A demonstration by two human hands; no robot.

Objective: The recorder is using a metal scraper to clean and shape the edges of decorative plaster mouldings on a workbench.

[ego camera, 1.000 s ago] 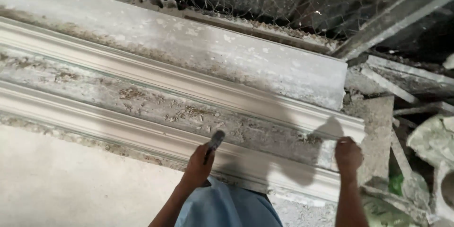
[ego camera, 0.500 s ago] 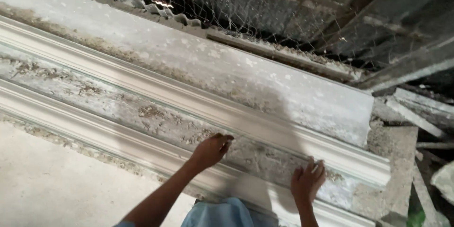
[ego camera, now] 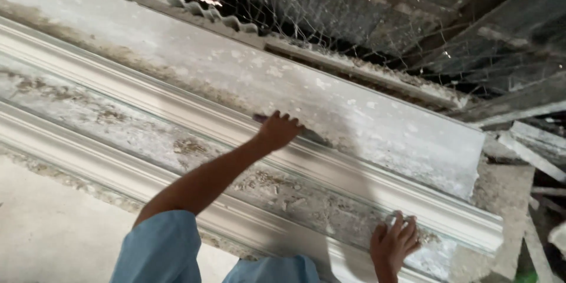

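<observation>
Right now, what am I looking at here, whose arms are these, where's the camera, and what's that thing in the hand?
The camera sits on a person's head, looking up along a wall, so both arms are that person's own. The left hand grips a thin dark flat tool and presses it against a white plaster moulding with long ridges. What kind of tool it is I cannot tell. The right hand rests lower on the moulding, fingers spread, holding nothing that I can see. Above are wire mesh and corrugated roofing.

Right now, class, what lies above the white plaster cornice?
Above the plaster cornice run a corrugated sheet edge, wire mesh and dark roof beams. What lies beyond the mesh is too dark to tell.
</observation>
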